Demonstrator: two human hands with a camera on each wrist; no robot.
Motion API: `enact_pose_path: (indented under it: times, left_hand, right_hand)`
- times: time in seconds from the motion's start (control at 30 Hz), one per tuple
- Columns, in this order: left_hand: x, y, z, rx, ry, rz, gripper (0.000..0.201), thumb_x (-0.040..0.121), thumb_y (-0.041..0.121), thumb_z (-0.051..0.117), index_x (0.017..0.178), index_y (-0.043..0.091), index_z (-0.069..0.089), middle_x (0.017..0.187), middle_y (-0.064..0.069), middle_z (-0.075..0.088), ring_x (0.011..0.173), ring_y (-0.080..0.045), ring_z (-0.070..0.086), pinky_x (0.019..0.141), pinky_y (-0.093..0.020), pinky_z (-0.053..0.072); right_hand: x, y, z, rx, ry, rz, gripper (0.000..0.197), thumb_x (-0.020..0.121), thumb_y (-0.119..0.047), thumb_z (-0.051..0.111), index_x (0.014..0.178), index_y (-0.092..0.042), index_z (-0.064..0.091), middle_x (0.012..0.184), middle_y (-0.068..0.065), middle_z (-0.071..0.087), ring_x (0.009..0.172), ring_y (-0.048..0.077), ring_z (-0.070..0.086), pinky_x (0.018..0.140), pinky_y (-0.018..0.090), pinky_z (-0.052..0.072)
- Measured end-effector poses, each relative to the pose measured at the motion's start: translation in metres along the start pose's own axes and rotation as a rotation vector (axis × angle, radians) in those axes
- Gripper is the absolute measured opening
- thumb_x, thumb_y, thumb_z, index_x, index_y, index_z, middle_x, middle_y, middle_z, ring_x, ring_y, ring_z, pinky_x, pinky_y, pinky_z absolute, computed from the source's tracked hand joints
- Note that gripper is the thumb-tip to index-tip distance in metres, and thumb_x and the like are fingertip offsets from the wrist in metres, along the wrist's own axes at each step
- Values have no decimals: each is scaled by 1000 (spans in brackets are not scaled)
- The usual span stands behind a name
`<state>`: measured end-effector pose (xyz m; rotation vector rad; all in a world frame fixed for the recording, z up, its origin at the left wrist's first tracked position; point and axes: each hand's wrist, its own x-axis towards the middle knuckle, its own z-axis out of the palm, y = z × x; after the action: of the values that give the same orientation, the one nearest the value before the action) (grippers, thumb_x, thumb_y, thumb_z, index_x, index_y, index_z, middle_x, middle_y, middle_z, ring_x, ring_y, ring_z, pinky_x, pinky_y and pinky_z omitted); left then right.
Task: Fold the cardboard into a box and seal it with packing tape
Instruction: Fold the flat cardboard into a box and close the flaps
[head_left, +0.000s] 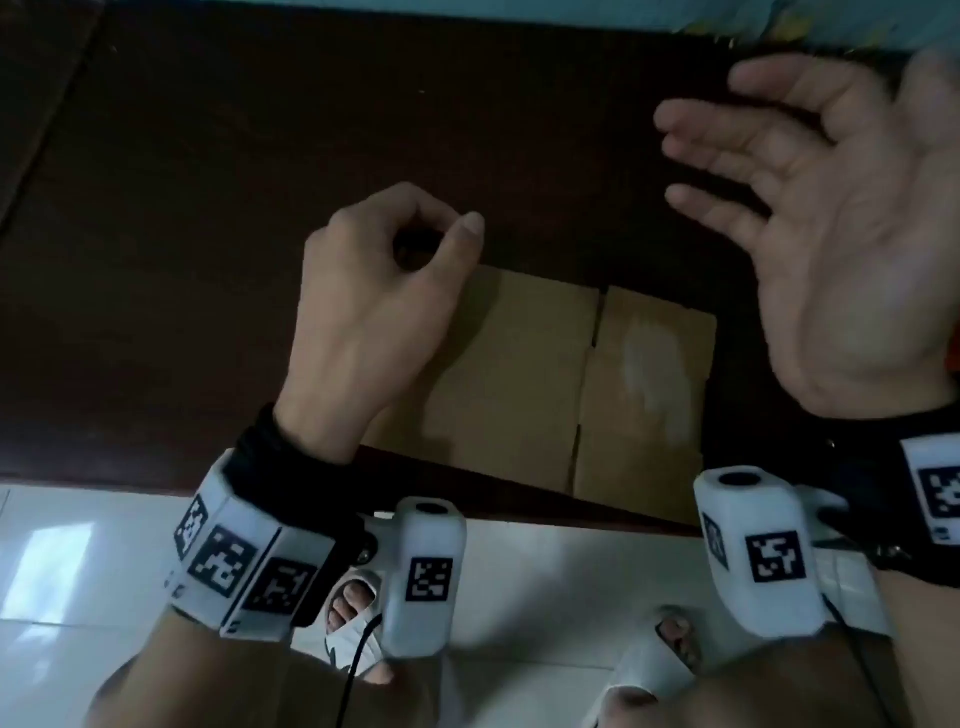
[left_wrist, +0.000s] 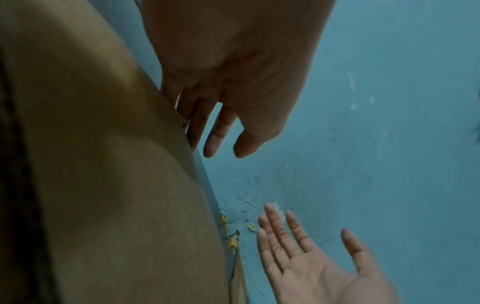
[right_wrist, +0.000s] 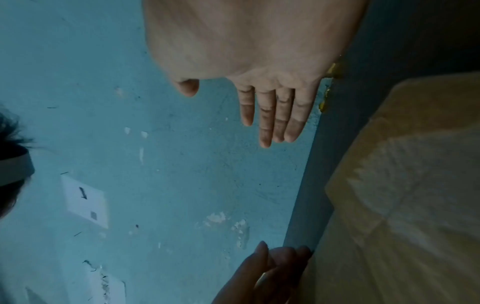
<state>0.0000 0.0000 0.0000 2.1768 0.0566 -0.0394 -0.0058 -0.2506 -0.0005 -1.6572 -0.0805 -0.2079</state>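
Left hand (head_left: 382, 291) raised above the dark brown tabletop (head_left: 182, 260), back toward the head camera, fingers curled inward with thumb tip meeting the forefinger, nothing visible between them; from the left wrist view (left_wrist: 233, 82), fingers hanging loosely bent, holding nothing. Right hand (head_left: 831, 234) lifted higher and farther right, palm up and turned inward, fingers (head_left: 727, 156) spread wide and nearly straight, blurred, empty; from the right wrist view (right_wrist: 259, 72), four fingers straight and close together, thumb apart. Both hands apart from each other and clear of the cardboard (head_left: 571, 384).

Cardboard flat on the tabletop, at its near edge, below and between the two hands, partly hidden behind the left wrist. Brown, two panels side by side, parted by a crease or slit running near to far; a pale, shiny patch on the right panel. Near corner of the cardboard close to the tabletop's near edge.

White tracker blocks (head_left: 426, 571) with black-and-white square codes strapped on both wrists with black bands. Beyond the near edge, white floor tiles (head_left: 78, 545) and feet in white sandals (head_left: 353, 613). Past the far edge, a blue wall (left_wrist: 389, 102) with chipped paint.
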Motion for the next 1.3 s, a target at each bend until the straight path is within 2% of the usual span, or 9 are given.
enact_pose_path:
  times: [0.2,0.43,0.53,0.6,0.7,0.87,1.1,1.23,1.3]
  left_hand:
    - [0,-12,-7,54,-141,28,21,100,52,60,107,36,72,126,21,64,110,7,56,81,-13,39]
    - [-24,-20,-9,75,-194,131,49,99,52,62,146,40,52,137,19,52,120,2,47,80,-9,37]
    - [-44,-26,-13,-129,-120,74,54,98,55,65,147,39,51,145,14,54,128,-4,52,97,-23,47]
    - [-60,-28,-17,-197,-30,47,59,98,53,66,151,35,47,142,13,52,125,-6,54,100,-28,50]
    - [-80,-38,-18,-260,145,39,56,99,48,67,149,30,49,133,16,52,113,4,53,89,-17,46]
    - [-84,-42,-18,-372,341,-2,38,97,46,69,129,27,61,122,12,66,114,-6,63,100,-35,54]
    - [-79,-38,-7,-253,280,14,36,98,48,67,126,28,62,118,13,65,104,0,61,79,-19,47]
    - [-79,-27,-2,-389,173,-95,40,91,57,68,123,33,66,120,10,66,110,-13,65,97,-43,58]
    - [-82,-22,1,-367,141,-91,43,94,56,67,129,31,63,117,16,60,107,-8,60,94,-38,55]
  right_hand:
    - [-4,-5,11,-22,-31,-16,62,112,-34,1,134,-9,53,131,12,71,128,25,64,109,51,50]
    - [-34,-16,13,56,-14,-59,66,106,-46,16,133,-3,58,126,13,73,123,25,67,105,47,52]
    - [-55,-11,14,60,-4,-57,66,106,-49,20,131,-4,60,122,12,75,120,24,69,108,51,51]
    - [-64,-8,13,73,32,-50,68,104,-51,23,131,-2,60,122,12,75,120,25,69,109,53,50]
    - [-80,-1,11,68,79,-30,63,104,-51,25,128,-6,63,121,10,76,119,23,69,110,53,49]
    - [-90,4,5,77,120,-29,58,103,-51,29,123,-10,64,120,8,76,117,19,69,106,45,53]
    - [-92,15,3,-9,175,-32,45,99,-47,36,120,-19,65,127,4,71,120,13,66,105,36,52]
    - [-93,14,4,-198,225,60,34,100,-41,51,125,-24,68,123,-6,68,118,8,62,109,41,49]
    - [-96,15,7,-278,191,67,31,104,-32,56,132,-22,66,128,-5,67,121,10,61,109,41,49]
